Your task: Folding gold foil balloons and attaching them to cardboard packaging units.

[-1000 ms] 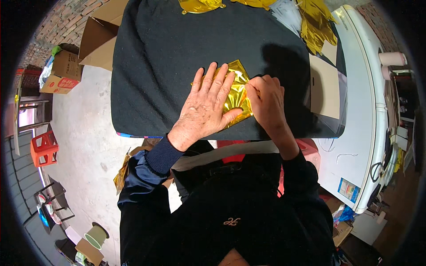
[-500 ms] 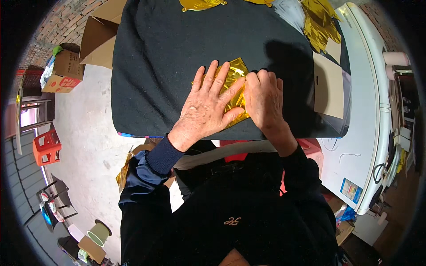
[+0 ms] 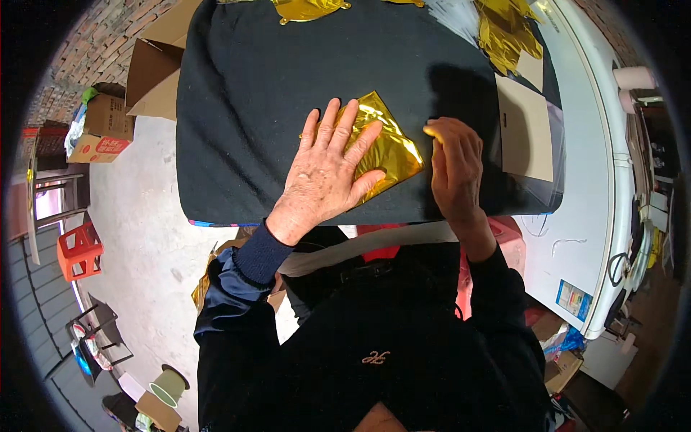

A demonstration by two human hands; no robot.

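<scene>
A flat, folded piece of shiny gold foil (image 3: 392, 147) lies on the black cloth of the table, one corner pointing away from me and another to the right. My left hand (image 3: 324, 169) rests on its left part, palm down with the fingers spread, hiding that side. Off the foil's right corner, my right hand (image 3: 458, 165) is apart from it, its fingers bent and pressed together. A yellow tint shows at its fingertip; whether anything is pinched there is hidden.
At the table's far edge lie more gold foil pieces (image 3: 311, 9), a bunch of clear plastic strips (image 3: 455, 20) and crumpled gold foil (image 3: 504, 43). Beige card (image 3: 524, 137) lies at the right, beside a white appliance (image 3: 579, 165). Open cardboard boxes (image 3: 152, 78) stand left.
My right hand has moved right, off the foil, uncovering its right corner. My left hand stays spread on the foil. The whole view has shifted slightly.
</scene>
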